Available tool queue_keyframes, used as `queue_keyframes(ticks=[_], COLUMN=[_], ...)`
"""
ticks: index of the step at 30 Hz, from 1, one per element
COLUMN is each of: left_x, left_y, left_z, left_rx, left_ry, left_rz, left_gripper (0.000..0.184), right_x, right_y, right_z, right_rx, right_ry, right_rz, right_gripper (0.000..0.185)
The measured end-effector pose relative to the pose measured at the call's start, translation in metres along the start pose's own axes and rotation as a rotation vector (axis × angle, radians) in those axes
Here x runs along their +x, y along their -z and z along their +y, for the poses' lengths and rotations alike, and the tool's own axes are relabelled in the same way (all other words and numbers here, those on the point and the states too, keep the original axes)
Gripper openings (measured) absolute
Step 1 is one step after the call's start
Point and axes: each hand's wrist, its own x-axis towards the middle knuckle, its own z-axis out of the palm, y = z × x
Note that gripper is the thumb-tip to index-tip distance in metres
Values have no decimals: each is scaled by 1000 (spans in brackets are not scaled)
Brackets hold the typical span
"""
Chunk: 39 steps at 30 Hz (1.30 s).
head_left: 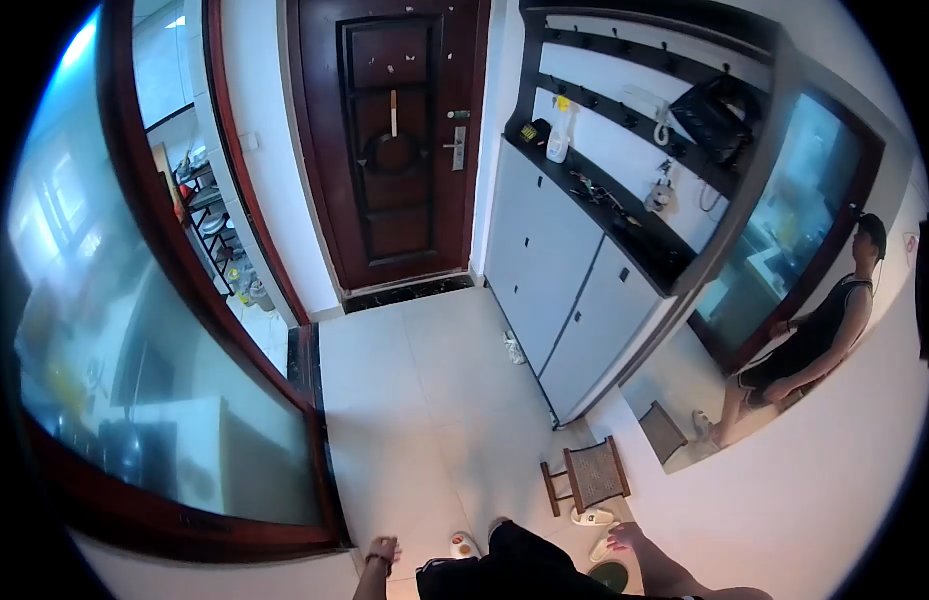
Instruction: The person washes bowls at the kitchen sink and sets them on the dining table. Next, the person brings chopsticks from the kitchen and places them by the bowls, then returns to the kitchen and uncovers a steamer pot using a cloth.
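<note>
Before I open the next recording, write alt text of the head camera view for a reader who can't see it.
A person's left hand and right hand hang low in frame, neither visibly holding anything, the right near pale slippers and a stool. Ahead is a closed red-brown door, with a grey cabinet to the right and a glass panel to the left.

Ahead of me, across the floor point(414, 390), is the entrance door point(392, 235). On my left runs a sliding door point(184, 340), with a rack point(212, 225) beyond its opening. Right of the entrance door stands a cabinet point(544, 270); a spray bottle point(557, 145) is on top, and a handbag point(712, 120) hangs above. Nearer, on my right, are a wall mirror point(674, 360) and, on the floor, a stool point(596, 473) just beside slippers point(592, 517).
</note>
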Motion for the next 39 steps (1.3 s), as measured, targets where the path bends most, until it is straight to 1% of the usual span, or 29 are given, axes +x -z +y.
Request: queue_keyframes(ticks=[1, 3, 6, 9, 10, 11, 12, 13, 14, 15, 17, 18, 19, 20, 22, 24, 26, 27, 28, 29, 30, 31, 32, 33, 34, 35, 36, 37, 39], left_x=[-26, -55, -19, 17, 23, 32, 22, 38, 42, 43, 22, -31, -15, -10, 6, 19, 82, 126, 165, 225, 265, 303, 331, 325, 293, 306, 308, 314, 334], left_y=[-37, -82, -89, -62, -45, -30, -15, 22, 46, 60, 72, 48, 46, 41, 28, 18, 29, 38, 56, 76, 93, 129, 130, 131, 130, 137, 152, 167, 199], left_z=[76, 195, 280, 322, 327, 335, 337, 307, 285, 274, 264, 315, 288, 299, 322, 350, 357, 368, 395, 431, 479, 473, 570, 644, 727, 784, 837, 884, 957], left_rx=[142, 204, 154, 163, 180, 185, 138, 269, 147, 12, -136, -217, -482, -510, -633, -742, -769, -779, -781, -743, -686, -1120, -450, -288, -360, -376, -340, -281, -261], left_ry=[-15, -154, -310, -329, -209, -93, 40, 56, 174, 287, 324, 260, 227, 241, 281, 341, 246, 242, 377, 627, 675, 71, 290, 80, -184, -284, -279, -401, -549], left_rz=[102, 38, 13, 54, 112, 169, 315, 393, 415, 424, 536, 582, 687, 696, 705, 701, 620, 607, 542, 505, 504, -52, 491, 462, 467, 549, 489, 509, 511], left_gripper=[21, 25, 22, 22, 25, 28, 24, 24, 28, 32, 33, 33, 32, 32, 30, 28, 30, 33, 33, 27, 25, 23, 28, 17, 17, 21, 24, 24, 24], right_x=[3, 27, 117, 132, 176, 188, 201, 212, 242, 281, 315, 333, 336, 247, 194, 203, 194, 170, 144, 119, 93, 69, 34, 0, -53, -107, -158, -195, -255], right_y=[-14, -37, -70, -115, -121, -134, -146, -158, -184, -201, -257, -285, -311, -357, -421, -474, -525, -549, -574, -598, -626, -660, -688, -717, -746, -768, -791, -815, -869], right_z=[-24, -74, -126, -243, -266, -323, -370, -418, -482, -540, -658, -717, -775, -853, -958, -1028, -1087, -1111, -1130, -1148, -1173, -1197, -1212, -1230, -1252, -1272, -1294, -1311, -1337], right_rx=[39, 57, -2, -213, -293, -279, -321, -365, -433, -25, -593, -851, -673, -430, -408, -471, -512, -469, -422, -376, -339, -280, -211, -253, -283, -324, -367, -458, -359], right_ry=[19, 29, -53, -38, -13, -116, -168, -216, -246, -124, 441, 695, 726, 557, 653, 722, 802, 719, 637, 603, 573, 556, 511, 556, 594, 618, 654, 659, 618], right_rz=[45, 24, -216, -235, -310, -135, -204, -276, -220, -641, -572, -423, -464, -337, -354, -425, -487, -566, -646, -765, -885, -1094, -1296, -1487, -1678, -1819, -1966, -2109, -2570], right_gripper=[22, 21, 29, 33, 36, 36, 31, 28, 18, 14, 11, 12, 18, 18, 18, 19, 20, 22, 24, 30, 35, 41, 48, 56, 65, 73, 80, 100, 105])
